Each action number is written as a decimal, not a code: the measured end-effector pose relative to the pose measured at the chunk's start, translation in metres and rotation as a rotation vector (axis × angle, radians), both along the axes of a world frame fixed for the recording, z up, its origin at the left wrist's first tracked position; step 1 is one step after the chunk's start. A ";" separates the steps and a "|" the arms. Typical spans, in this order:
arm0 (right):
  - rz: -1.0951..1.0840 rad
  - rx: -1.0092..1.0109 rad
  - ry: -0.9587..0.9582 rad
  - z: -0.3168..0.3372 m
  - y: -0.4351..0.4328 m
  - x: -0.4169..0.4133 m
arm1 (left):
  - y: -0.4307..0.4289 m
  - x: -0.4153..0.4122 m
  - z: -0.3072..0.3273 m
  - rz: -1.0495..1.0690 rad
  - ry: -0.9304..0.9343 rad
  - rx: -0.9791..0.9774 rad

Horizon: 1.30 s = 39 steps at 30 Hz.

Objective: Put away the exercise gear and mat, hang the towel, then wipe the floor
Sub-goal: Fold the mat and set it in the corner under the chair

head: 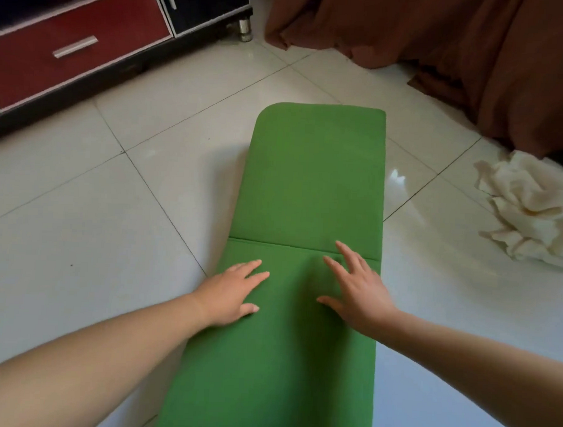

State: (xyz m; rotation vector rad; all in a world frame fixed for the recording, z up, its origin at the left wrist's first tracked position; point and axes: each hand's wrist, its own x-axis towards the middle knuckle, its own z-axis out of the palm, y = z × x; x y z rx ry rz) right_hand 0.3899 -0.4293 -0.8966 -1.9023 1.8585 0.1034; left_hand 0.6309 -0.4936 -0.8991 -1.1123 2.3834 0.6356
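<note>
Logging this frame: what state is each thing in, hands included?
green mat: on the floor, far part folded over itself, not rolled.
left hand: open, flat on the mat.
right hand: open, flat on the mat.
towel: crumpled on the floor, not hung.
red drawer: closed.

Mat point(310, 188) lay on the floor point(112, 206), both hands on it, towel point(532, 211) right, cabinet point(71, 49) far left.
</note>
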 end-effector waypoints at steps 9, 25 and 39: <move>0.040 0.145 0.173 -0.038 0.043 0.058 | 0.071 0.029 -0.018 -0.024 -0.133 0.103; 0.061 0.031 0.168 -0.079 0.031 0.038 | 0.066 0.019 -0.064 -0.102 -0.210 -0.022; 0.027 0.086 0.020 -0.027 0.121 0.068 | 0.067 0.022 -0.044 -0.170 -0.086 -0.001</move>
